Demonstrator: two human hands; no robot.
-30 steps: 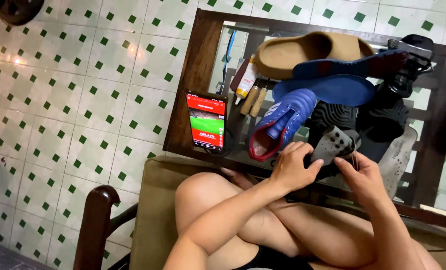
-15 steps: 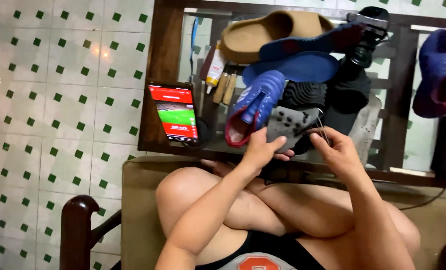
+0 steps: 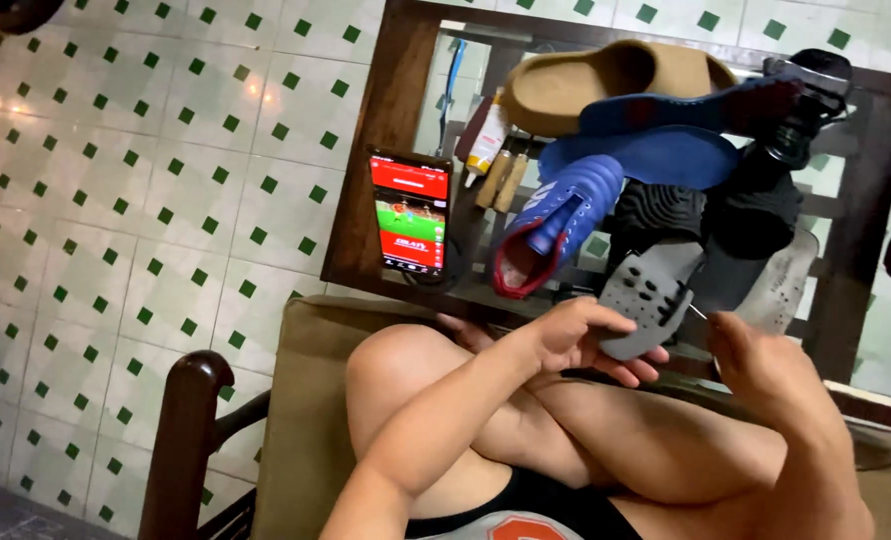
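My left hand (image 3: 575, 335) grips the lower edge of a grey studded shoe sole (image 3: 650, 290) and holds it up over my crossed legs. My right hand (image 3: 765, 365) sits just to the right of the sole with its fingers pinched. A thin light thread (image 3: 698, 311) runs from its fingertips to the sole. Just behind the sole, a blue football boot with a red lining (image 3: 555, 225) lies on the dark wooden table (image 3: 365, 200).
A phone (image 3: 410, 215) showing a video stands propped on the table. A tan slide (image 3: 615, 85), blue insoles (image 3: 665, 135), black shoes (image 3: 765, 200), a glue bottle (image 3: 485, 140) and wooden-handled tools (image 3: 502, 180) are piled behind. A wooden chair arm (image 3: 185, 420) rises at lower left against the tiled wall.
My right hand has drawn a little away from the sole to the right, pulling the thread. My left hand keeps its hold on the sole. The view has shifted slightly.
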